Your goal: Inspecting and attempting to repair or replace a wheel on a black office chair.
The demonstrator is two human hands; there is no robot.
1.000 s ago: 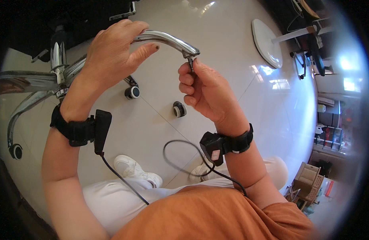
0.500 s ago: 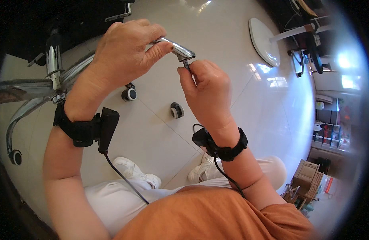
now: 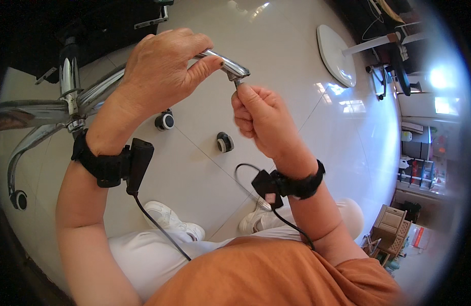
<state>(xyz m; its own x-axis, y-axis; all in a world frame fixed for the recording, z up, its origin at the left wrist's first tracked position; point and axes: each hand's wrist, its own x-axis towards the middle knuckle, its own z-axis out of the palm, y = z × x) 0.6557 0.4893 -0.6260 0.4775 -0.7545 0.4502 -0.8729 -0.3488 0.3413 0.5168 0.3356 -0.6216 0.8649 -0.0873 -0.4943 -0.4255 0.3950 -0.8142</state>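
Observation:
My left hand (image 3: 166,69) is wrapped over one chrome leg (image 3: 227,65) of an upturned-looking swivel chair base (image 3: 69,109), and the leg's tip sticks out past the thumb. Just below that tip, my right hand (image 3: 258,115) is closed on a short metal stem (image 3: 238,81), thumb on top and fingers curled under. Only the stem's upper bit shows; whatever else lies inside the fist is hidden. A black and white caster wheel (image 3: 225,143) rests on the floor below the right hand. Another caster (image 3: 164,120) stands beneath my left wrist.
Black straps with boxes (image 3: 139,166) sit on both wrists, their cables running toward my body. One more caster (image 3: 19,200) ends a leg at far left. A white round table base (image 3: 337,56) stands far right. Brown drawers (image 3: 391,224) stand at the right.
My right hand has turned at the wrist around the stem, so the thumb now lies on top and the fingers fold to the left. My left hand keeps its hold on the leg.

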